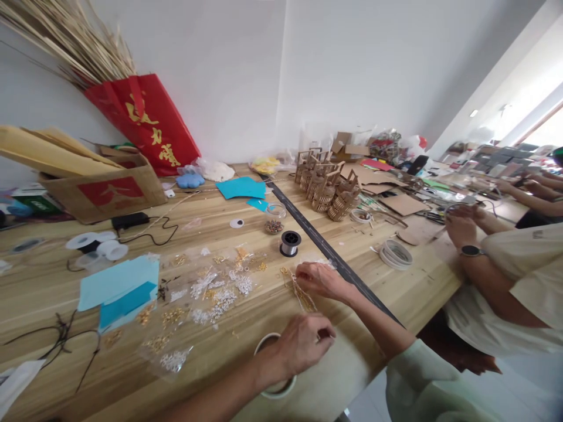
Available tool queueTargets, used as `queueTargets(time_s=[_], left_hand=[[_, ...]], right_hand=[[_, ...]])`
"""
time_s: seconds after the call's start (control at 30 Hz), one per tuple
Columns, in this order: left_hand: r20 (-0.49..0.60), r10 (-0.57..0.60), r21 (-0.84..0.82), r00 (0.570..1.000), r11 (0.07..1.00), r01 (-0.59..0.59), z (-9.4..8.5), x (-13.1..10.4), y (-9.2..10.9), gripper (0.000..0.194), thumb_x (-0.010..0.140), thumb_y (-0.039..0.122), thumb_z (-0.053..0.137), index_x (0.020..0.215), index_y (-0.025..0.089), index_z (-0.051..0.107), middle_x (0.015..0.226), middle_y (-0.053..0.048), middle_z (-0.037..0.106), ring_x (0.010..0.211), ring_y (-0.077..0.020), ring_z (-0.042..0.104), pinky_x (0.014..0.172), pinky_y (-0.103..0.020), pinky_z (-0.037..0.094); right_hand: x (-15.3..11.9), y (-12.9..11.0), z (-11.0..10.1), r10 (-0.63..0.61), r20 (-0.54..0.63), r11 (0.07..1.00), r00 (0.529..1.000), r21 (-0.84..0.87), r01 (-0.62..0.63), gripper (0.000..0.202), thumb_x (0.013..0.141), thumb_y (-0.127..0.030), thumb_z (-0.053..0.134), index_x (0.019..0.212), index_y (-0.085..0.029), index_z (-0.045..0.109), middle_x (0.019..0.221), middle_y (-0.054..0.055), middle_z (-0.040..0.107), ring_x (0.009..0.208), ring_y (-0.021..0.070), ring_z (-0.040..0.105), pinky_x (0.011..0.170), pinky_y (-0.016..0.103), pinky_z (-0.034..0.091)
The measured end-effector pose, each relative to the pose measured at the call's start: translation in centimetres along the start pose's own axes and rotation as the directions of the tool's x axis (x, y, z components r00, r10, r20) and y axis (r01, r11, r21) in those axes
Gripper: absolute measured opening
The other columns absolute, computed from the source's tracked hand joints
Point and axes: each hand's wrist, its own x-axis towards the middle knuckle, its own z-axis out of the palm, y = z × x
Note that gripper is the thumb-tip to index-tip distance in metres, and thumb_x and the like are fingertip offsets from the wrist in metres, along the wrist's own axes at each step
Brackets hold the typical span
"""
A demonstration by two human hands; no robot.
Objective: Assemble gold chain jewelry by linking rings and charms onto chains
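Note:
My left hand (303,346) is above the table's near part, over a round white-rimmed container (281,389), its fingers curled; what they hold, if anything, is too small to tell. My right hand (323,280) rests beside thin gold chains (303,299), its fingertips bent down and partly hidden. A spool of silver wire (290,243) stands just behind it. To the left lie clear bags of small gold and silver pieces (220,302). A small bowl of beads (274,226) sits behind the spool.
Blue sheets (121,290), white spools (99,245) and a cardboard box (109,187) lie left. Small wooden baskets (328,184) stand behind a dark strip (325,246). Tape rolls (396,254) are at right, near another person's arms (488,264).

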Motion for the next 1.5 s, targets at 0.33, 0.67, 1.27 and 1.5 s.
queueTargets(time_s=[0.33, 0.67, 1.27, 1.5], left_hand=[[-0.13, -0.136, -0.304, 0.982, 0.948, 0.091, -6.0, 3.5, 1.2, 0.01, 0.071, 0.013, 0.062, 0.074, 0.013, 0.071, 0.066, -0.002, 0.067, 0.061, -0.0141, 0.06, 0.058, -0.024, 0.046], [-0.275, -0.104, -0.537, 0.956, 0.841, -0.063, -12.6, 8.9, 1.3, 0.011, 0.069, 0.019, 0.072, 0.074, 0.01, 0.068, 0.063, -0.003, 0.067, 0.058, -0.0117, 0.061, 0.06, -0.024, 0.049], [-0.34, 0.017, -0.412, 0.94, 0.896, -0.165, -17.8, 10.2, 3.7, 0.012, 0.072, 0.024, 0.07, 0.075, 0.013, 0.068, 0.067, -0.002, 0.067, 0.062, -0.0112, 0.06, 0.063, -0.024, 0.047], [-0.355, 0.098, -0.198, 0.93, 0.964, -0.177, -18.1, 9.6, 4.0, 0.01, 0.072, 0.022, 0.068, 0.075, 0.013, 0.07, 0.07, -0.003, 0.069, 0.064, -0.0128, 0.06, 0.062, -0.025, 0.047]], right_hand=[[-0.6, 2.6, -0.8, -0.044, -0.021, 0.878, 0.999, 0.475, 0.049, 0.029, 0.087, -0.039, 0.053, 0.083, -0.013, 0.066, 0.069, 0.001, 0.064, 0.063, 0.0143, 0.057, 0.054, 0.021, 0.04], [0.0, 3.4, 0.3, 0.033, -0.14, 0.708, 0.99, 0.702, 0.076, 0.04, 0.082, -0.054, 0.059, 0.086, -0.015, 0.063, 0.07, 0.003, 0.064, 0.063, 0.0144, 0.061, 0.06, 0.025, 0.048], [2.9, 1.0, -5.2, -0.081, -0.308, 0.672, 0.948, 0.686, 0.28, 0.026, 0.079, -0.035, 0.068, 0.097, -0.017, 0.064, 0.088, 0.003, 0.065, 0.069, 0.0141, 0.061, 0.062, 0.027, 0.048], [3.0, -1.2, -8.0, -0.146, -0.394, 0.672, 0.908, 0.634, 0.383, 0.033, 0.074, -0.031, 0.073, 0.102, -0.018, 0.061, 0.104, 0.006, 0.062, 0.076, 0.0145, 0.06, 0.062, 0.026, 0.049]])
